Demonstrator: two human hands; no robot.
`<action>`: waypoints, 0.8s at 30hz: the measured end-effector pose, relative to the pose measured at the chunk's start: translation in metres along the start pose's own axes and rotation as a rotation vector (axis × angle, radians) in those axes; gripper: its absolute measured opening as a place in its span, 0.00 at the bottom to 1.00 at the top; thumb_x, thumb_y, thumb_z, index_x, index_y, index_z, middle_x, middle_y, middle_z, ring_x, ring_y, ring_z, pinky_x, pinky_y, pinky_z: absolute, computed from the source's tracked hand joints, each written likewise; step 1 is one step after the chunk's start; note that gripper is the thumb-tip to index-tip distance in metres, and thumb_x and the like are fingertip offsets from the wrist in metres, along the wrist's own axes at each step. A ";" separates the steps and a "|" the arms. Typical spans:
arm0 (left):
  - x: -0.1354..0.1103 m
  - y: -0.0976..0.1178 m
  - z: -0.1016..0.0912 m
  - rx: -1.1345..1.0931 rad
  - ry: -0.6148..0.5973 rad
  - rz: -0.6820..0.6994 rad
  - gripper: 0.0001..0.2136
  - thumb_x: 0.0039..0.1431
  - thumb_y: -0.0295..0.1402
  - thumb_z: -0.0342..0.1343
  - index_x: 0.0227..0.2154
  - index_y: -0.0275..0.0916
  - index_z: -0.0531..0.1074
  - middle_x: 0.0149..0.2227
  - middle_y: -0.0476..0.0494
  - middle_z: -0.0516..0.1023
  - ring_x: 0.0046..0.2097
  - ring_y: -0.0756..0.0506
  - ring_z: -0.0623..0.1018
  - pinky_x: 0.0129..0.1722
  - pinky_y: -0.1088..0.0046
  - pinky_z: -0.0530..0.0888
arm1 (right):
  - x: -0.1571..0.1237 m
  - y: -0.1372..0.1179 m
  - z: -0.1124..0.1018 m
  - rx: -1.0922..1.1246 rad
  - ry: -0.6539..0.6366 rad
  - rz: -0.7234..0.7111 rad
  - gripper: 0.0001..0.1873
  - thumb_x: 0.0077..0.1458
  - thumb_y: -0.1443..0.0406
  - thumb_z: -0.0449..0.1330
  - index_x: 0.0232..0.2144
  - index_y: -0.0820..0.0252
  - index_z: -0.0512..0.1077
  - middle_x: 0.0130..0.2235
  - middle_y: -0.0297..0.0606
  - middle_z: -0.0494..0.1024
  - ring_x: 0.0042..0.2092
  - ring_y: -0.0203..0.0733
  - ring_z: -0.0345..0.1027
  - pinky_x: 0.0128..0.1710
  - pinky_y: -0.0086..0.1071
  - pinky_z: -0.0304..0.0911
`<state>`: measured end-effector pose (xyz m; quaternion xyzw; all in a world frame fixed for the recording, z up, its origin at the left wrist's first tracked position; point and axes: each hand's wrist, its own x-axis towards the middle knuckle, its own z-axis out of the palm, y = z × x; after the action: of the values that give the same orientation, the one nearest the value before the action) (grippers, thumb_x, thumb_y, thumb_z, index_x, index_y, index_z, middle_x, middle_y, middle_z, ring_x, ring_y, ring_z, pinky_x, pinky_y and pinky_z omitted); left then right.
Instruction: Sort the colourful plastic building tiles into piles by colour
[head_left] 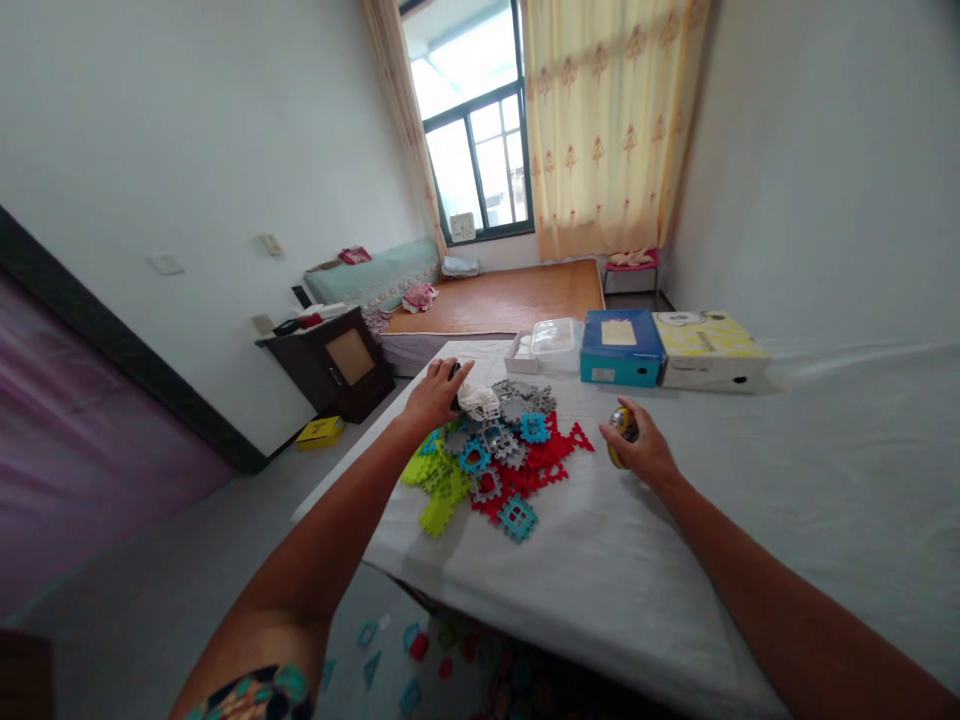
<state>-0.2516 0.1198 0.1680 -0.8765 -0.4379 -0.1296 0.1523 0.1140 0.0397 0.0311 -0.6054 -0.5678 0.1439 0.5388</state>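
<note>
A heap of flat plastic building pieces (501, 460), red, blue, grey and lime green, lies on a table under a white cloth (675, 540). My left hand (436, 393) reaches over the heap's far left side, fingers curled on a small dark thing I cannot make out, next to a white lattice piece (480, 402). My right hand (643, 448) rests on the cloth to the right of the heap and is closed around a small round yellow and blue object (621, 428).
At the table's far edge stand a clear plastic container (556, 341), a blue box (621, 346) and a yellow and white box (709, 348). Several loose pieces (409, 650) lie on the floor below the near edge. A dark cabinet (334, 365) and a low bed stand beyond.
</note>
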 end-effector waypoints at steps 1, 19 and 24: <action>0.001 0.000 -0.002 -0.006 0.004 0.002 0.48 0.38 0.26 0.66 0.64 0.45 0.51 0.62 0.35 0.56 0.64 0.30 0.54 0.62 0.50 0.56 | 0.001 0.002 0.000 -0.004 0.003 -0.006 0.41 0.47 0.43 0.59 0.56 0.61 0.64 0.55 0.50 0.68 0.53 0.53 0.65 0.55 0.48 0.59; 0.003 -0.010 -0.015 0.117 -0.074 -0.041 0.49 0.37 0.25 0.66 0.64 0.42 0.50 0.62 0.33 0.57 0.63 0.29 0.56 0.60 0.52 0.61 | 0.000 0.010 0.001 -0.001 -0.005 -0.014 0.40 0.46 0.44 0.58 0.55 0.61 0.64 0.54 0.50 0.69 0.55 0.54 0.63 0.56 0.49 0.58; 0.002 0.009 -0.023 0.067 -0.084 0.132 0.41 0.44 0.25 0.61 0.64 0.39 0.53 0.64 0.33 0.57 0.66 0.32 0.54 0.64 0.54 0.55 | 0.001 0.010 0.004 -0.008 -0.004 -0.033 0.39 0.46 0.43 0.58 0.55 0.59 0.65 0.54 0.49 0.69 0.55 0.54 0.63 0.56 0.51 0.57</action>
<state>-0.2451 0.1076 0.1887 -0.9026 -0.3892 -0.0679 0.1711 0.1170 0.0444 0.0216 -0.5980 -0.5794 0.1338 0.5374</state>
